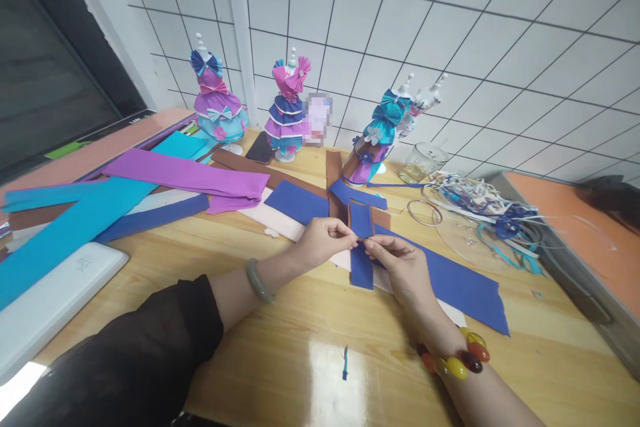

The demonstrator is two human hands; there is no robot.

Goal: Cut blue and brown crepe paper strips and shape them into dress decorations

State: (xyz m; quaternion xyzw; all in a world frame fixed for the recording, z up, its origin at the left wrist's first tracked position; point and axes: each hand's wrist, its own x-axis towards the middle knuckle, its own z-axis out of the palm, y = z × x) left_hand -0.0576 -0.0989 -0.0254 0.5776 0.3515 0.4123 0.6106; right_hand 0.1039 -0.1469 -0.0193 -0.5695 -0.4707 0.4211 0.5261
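Between my two hands is a small dark blue strip (361,269) with brown edging at its upper part, hanging upright above the table. My left hand (325,240) pinches it from the left at mid-height, thumb and forefinger pressed together. On the other side my right hand (400,260) pinches it between thumb and fingers. The fingertips hide the middle where they meet. Beneath and behind lie a long dark blue strip (465,287), a blue piece (297,201), a brown strip (333,167) and a pale pink strip (273,213).
Purple fabric (185,172) and turquoise strips (80,233) pile up at the left, near a white box-like object (60,300). Small dressed mannequins (220,97) stand along the tiled wall. At right are a glass jar (425,161) and tangled scraps (480,200). A tiny blue scrap (345,363) lies in front.
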